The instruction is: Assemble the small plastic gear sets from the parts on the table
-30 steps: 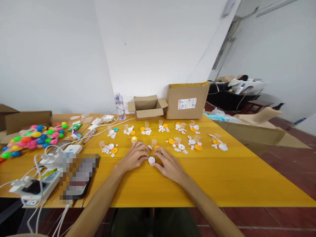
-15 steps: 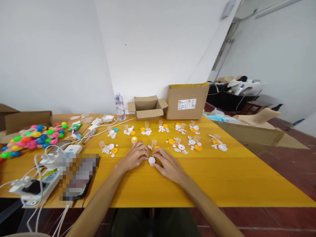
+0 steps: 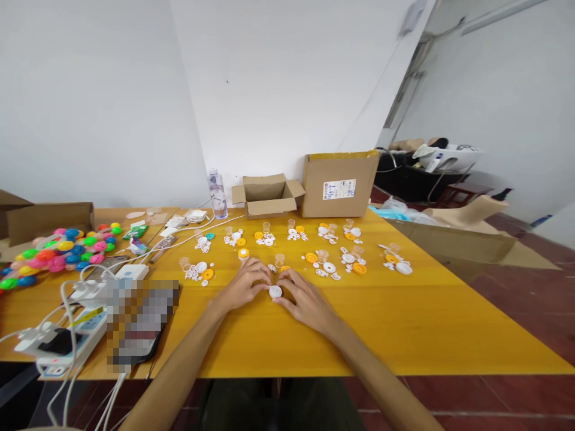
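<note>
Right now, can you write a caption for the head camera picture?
Left hand and right hand around a small white piece at a yellow table.

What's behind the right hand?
Beyond the right hand, an orange part peeks out, with a clear cup just past it. The orange part's remainder, and anything else directly behind the hand, is covered.
</note>
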The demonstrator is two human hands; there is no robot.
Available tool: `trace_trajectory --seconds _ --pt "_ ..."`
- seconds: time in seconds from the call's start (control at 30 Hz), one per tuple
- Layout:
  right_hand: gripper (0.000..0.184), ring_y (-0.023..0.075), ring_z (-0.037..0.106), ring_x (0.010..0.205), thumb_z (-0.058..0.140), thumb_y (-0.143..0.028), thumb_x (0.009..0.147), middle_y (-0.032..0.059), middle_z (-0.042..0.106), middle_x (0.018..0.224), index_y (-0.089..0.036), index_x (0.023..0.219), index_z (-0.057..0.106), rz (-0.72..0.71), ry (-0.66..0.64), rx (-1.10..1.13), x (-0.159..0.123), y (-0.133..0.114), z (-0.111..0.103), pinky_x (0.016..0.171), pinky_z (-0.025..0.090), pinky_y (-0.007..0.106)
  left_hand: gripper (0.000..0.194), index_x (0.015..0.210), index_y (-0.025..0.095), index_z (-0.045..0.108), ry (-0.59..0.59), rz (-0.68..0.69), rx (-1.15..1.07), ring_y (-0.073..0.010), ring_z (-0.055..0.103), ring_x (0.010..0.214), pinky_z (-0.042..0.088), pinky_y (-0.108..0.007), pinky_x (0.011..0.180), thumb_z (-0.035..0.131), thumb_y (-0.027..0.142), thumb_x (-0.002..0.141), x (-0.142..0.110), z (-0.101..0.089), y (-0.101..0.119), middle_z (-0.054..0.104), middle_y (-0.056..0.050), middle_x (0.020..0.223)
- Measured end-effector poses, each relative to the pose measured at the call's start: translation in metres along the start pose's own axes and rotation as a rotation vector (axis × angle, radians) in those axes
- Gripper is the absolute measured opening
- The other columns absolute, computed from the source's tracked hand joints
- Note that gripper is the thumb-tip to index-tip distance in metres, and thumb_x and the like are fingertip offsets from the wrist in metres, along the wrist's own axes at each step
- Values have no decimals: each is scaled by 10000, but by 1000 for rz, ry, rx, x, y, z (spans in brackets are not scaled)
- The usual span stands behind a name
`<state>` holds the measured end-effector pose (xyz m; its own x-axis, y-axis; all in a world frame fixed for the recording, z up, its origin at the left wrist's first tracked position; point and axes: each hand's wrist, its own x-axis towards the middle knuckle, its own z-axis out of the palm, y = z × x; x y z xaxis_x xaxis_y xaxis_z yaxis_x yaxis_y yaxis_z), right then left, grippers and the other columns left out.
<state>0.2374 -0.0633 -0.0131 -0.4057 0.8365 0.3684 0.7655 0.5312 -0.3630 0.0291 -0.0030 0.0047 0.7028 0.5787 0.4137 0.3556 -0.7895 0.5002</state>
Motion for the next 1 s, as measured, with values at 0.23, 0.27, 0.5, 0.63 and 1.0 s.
trace_trajectory --seconds 0.23,0.27,0.5,0.63,1.0 --pt "140 239 643 1034 595 -298 931 79 599 1174 -248 1059 624 -15 6 -10 0 0 0 861 550 355 177 846 224 700 -44 8 -36 -211 530 998 396 -395 959 564 271 949 1 4 6 673 -52 962" --pt "141 238 642 1034 593 -298 933 78 599 1173 -251 1062 624 -18 5 -10 0 1 0 864 550 356 179 852 226 703 -50 10 -42 -212 530 1000 399 -396 955 560 271 950 1 4 6 673 -53 965" --pt "145 234 637 1033 584 -289 934 75 601 1168 -256 1070 622 -21 11 20 0 1 2 876 546 363 192 849 224 706 -59 2 -42 -209 524 1005 403 -389 948 552 268 954 1 4 9 669 -52 971" --pt "137 237 635 1038 578 -292 940 79 599 1175 -251 1063 620 -20 -1 24 0 1 1 888 540 371 191 846 222 709 -58 0 -42 -206 528 1003 401 -381 949 557 267 952 1 4 9 666 -51 964" --pt "113 229 643 1024 604 -261 922 68 601 1162 -245 1033 617 -15 -1 5 1 0 -1 865 543 351 161 839 226 727 -40 13 -25 -207 537 1008 410 -387 952 594 236 930 1 5 7 672 -54 971"
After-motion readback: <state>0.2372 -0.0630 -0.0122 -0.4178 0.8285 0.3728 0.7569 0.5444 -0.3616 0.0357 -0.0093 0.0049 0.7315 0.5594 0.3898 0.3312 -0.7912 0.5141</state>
